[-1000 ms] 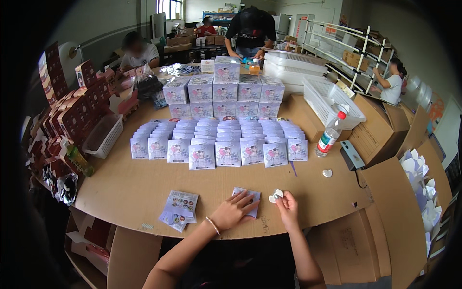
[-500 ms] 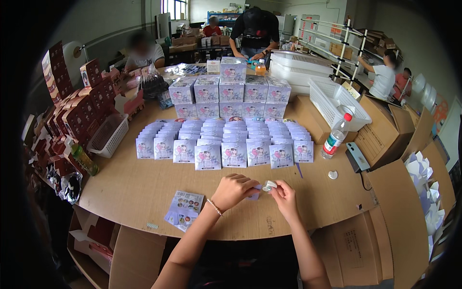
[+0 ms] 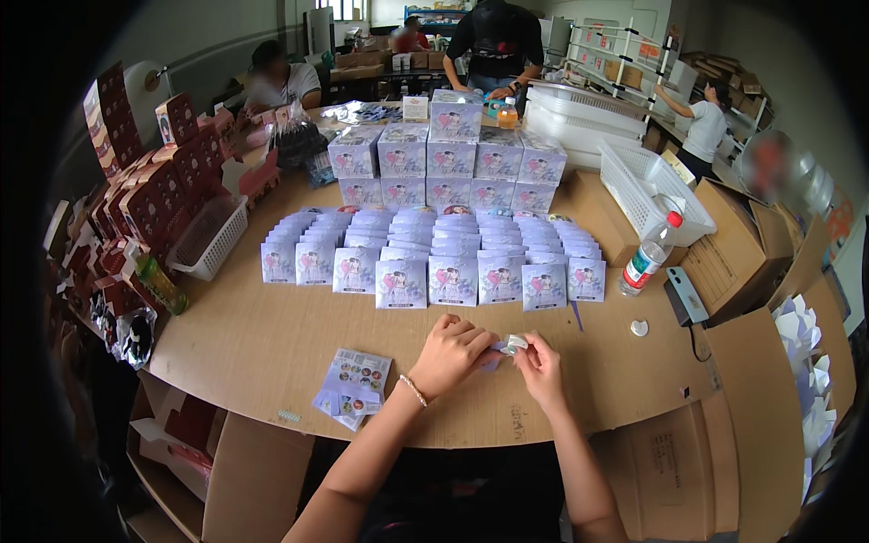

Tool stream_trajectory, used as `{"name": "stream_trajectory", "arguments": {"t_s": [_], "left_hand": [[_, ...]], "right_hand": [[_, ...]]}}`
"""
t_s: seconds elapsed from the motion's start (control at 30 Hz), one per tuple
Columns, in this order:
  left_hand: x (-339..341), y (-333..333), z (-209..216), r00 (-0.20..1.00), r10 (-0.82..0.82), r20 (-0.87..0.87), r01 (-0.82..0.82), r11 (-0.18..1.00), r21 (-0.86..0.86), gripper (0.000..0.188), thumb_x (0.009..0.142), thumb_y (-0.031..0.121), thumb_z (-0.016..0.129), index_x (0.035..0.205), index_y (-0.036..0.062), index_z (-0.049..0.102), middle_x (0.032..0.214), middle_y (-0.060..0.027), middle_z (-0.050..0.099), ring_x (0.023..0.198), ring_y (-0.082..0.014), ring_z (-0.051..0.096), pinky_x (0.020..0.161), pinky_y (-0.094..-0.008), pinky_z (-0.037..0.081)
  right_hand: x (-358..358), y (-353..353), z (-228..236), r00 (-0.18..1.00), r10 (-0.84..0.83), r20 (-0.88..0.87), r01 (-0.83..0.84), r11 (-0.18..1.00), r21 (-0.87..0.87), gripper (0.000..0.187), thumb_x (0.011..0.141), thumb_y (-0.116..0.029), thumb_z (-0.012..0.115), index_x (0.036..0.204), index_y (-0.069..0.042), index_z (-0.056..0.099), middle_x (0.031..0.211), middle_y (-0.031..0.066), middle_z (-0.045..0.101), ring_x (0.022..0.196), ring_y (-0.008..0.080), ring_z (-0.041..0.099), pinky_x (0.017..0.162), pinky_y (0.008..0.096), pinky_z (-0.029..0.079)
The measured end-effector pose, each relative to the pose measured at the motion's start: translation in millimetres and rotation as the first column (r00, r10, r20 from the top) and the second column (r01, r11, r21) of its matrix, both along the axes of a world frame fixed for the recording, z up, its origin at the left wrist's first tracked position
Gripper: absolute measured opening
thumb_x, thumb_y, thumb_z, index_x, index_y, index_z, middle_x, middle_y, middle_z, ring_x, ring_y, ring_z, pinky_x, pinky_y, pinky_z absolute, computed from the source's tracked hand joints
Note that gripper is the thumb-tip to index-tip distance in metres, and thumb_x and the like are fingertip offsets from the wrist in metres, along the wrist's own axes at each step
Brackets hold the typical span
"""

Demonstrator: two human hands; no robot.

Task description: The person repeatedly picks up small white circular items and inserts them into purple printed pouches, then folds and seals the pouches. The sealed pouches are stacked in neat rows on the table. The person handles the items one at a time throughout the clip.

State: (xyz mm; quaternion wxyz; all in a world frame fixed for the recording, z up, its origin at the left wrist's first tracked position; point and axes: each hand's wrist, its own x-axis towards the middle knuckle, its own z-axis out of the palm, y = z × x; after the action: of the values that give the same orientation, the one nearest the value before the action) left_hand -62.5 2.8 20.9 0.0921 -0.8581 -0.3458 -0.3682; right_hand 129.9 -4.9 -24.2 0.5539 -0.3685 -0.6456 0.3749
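My left hand [image 3: 450, 356], with a beaded bracelet at its wrist, is closed on a small purple packet [image 3: 492, 364], mostly covered by the fingers. Against it, my right hand [image 3: 541, 365] pinches a small white, shiny piece [image 3: 515, 343] whose exact kind I cannot make out. Purple printed sheets [image 3: 352, 383] lie on the table left of my left forearm. Beyond my hands stand several rows of purple printed packets [image 3: 453, 281], the front ones facing me. Off to the right rests a small white round piece [image 3: 639, 328].
Purple boxes [image 3: 403, 156] are stacked behind the packets. A water bottle [image 3: 650, 256] and a phone [image 3: 686, 297] stand at right, near a white basket [image 3: 644, 192] and cardboard cartons [image 3: 724, 258]. Dark red boxes [image 3: 163, 195] and a green bottle [image 3: 158, 285] sit left. Several people work farther back.
The whole view has shifted slightly. Both hands remain together, the right fingers now closer over the white piece and the left hand's packet.
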Motion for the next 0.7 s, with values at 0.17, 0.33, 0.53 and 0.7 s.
{"name": "stream_trajectory", "arguments": {"t_s": [0.17, 0.33, 0.53, 0.7], "left_hand": [[-1, 1, 1, 0.999, -0.023, 0.023, 0.024, 0.999, -0.026, 0.011, 0.081, 0.019, 0.066, 0.088, 0.0114, 0.061, 0.082, 0.0005, 0.065, 0.08, -0.0158, 0.062, 0.078, -0.0327, 0.043], [1, 1, -3, 1.0, 0.018, -0.019, -0.019, 0.997, -0.078, 0.011, 0.084, 0.021, 0.061, 0.09, 0.0123, 0.06, 0.079, 0.0011, 0.06, 0.082, -0.0154, 0.058, 0.082, -0.0358, 0.038], [18, -11, -15, 0.97, 0.23, 0.077, -0.231, 0.973, -0.001, 0.014, 0.079, 0.019, 0.065, 0.092, 0.0177, 0.06, 0.095, 0.0026, 0.056, 0.101, -0.0202, 0.049, 0.086, -0.0472, 0.03], [22, -8, -22, 0.967, 0.217, 0.137, -0.216, 0.976, -0.017, 0.014, 0.079, 0.017, 0.064, 0.093, 0.0175, 0.06, 0.096, -0.0008, 0.053, 0.097, -0.0229, 0.048, 0.082, -0.0417, 0.033]], "right_hand": [[-2, 1, -13, 0.998, -0.056, 0.03, 0.056, 0.998, 0.013, 0.01, 0.09, -0.001, 0.056, 0.099, 0.0, 0.057, 0.08, -0.0012, 0.049, 0.063, 0.0026, 0.041, 0.053, 0.0181, 0.033], [-5, 0, -15, 0.998, -0.059, -0.025, 0.059, 0.998, 0.038, 0.01, 0.091, -0.003, 0.056, 0.1, -0.001, 0.056, 0.078, -0.0015, 0.048, 0.06, 0.0025, 0.04, 0.051, 0.0181, 0.03], [-11, -3, -16, 0.994, -0.095, -0.049, 0.099, 0.991, 0.085, 0.007, 0.092, -0.003, 0.054, 0.098, 0.0, 0.054, 0.076, -0.0007, 0.048, 0.06, 0.0033, 0.042, 0.052, 0.0185, 0.032], [-12, -5, -14, 0.991, -0.105, -0.086, 0.108, 0.994, 0.021, 0.006, 0.092, -0.004, 0.054, 0.097, -0.001, 0.053, 0.078, -0.0009, 0.048, 0.062, 0.0039, 0.043, 0.054, 0.0184, 0.035]]}}
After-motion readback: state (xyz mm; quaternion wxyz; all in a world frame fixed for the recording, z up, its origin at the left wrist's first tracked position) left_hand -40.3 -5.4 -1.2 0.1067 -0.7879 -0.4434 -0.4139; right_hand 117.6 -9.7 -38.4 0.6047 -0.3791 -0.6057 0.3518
